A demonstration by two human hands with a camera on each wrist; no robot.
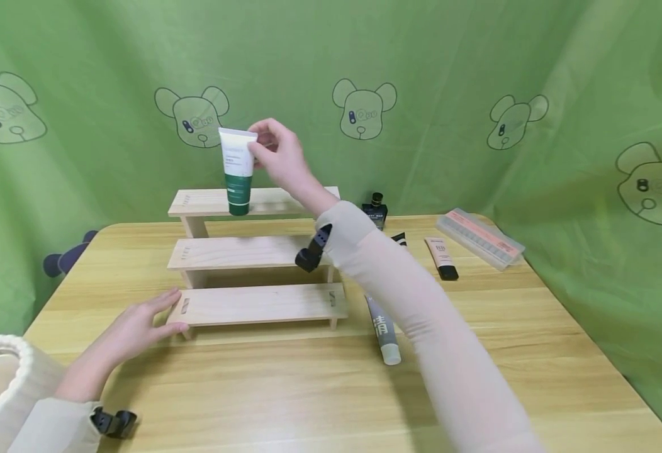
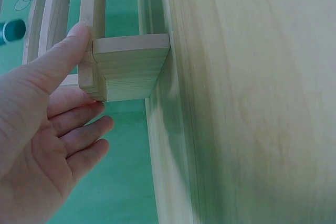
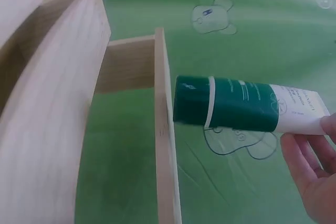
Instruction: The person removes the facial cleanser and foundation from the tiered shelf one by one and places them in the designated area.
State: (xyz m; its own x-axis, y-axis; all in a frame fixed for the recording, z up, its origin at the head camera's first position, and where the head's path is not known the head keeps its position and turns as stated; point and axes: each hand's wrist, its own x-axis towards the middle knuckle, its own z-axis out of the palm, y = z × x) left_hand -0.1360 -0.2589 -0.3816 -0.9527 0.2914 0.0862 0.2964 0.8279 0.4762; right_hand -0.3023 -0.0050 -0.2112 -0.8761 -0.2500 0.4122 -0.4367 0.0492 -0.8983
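A three-tier wooden display rack (image 1: 263,304) stands on the table. Above its top board, towards the left end, my right hand (image 1: 282,154) pinches a white and green squeeze tube (image 1: 238,170) by its flat crimped end. The tube is upright, green cap down. In the right wrist view the cap of the squeeze tube (image 3: 226,102) is right beside the top board (image 3: 164,129); I cannot tell whether they touch. My left hand (image 1: 138,324) holds the left end of the lowest board, its thumb (image 2: 71,51) at the front edge, the other fingers partly behind.
Right of the rack lie a grey tube (image 1: 384,330), a pink tube with black cap (image 1: 440,257) and a clear plastic case (image 1: 481,238). A dark bottle (image 1: 375,211) stands behind my right sleeve, which partly hides a black-striped item (image 1: 400,239). A white basket (image 1: 16,377) is at lower left.
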